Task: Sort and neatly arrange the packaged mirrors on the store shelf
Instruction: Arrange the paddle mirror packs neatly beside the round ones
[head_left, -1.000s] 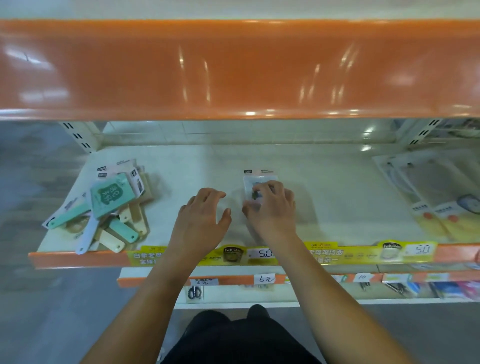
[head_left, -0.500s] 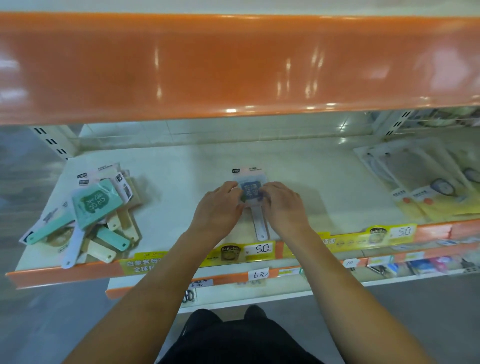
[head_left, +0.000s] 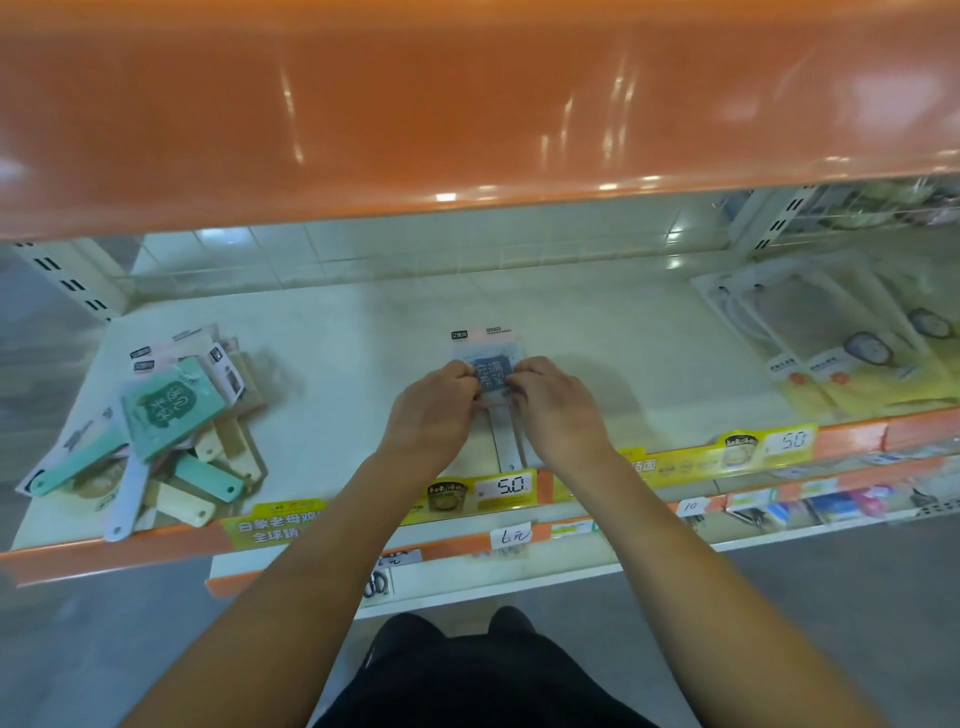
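A packaged hand mirror (head_left: 490, 375) with a dark blue label and a pale handle lies flat in the middle of the white shelf (head_left: 363, 364), its handle pointing at me. My left hand (head_left: 434, 413) pinches its left edge and my right hand (head_left: 553, 410) pinches its right edge, fingers curled onto the pack. A jumbled pile of packaged mirrors (head_left: 156, 421), green, cream and lilac, lies at the shelf's left end, some handles overhanging the front edge.
Flat yellow-and-clear packages (head_left: 841, 353) fill the shelf's right end. The orange upper shelf (head_left: 467, 104) hangs low overhead. An orange front rail with yellow price strips (head_left: 504, 488) runs along the edge, and lower shelves (head_left: 779, 509) stick out beneath.
My left hand came in from beside the pack and now holds its left edge. Both hands stay on the mirror, and the view has shifted slightly.
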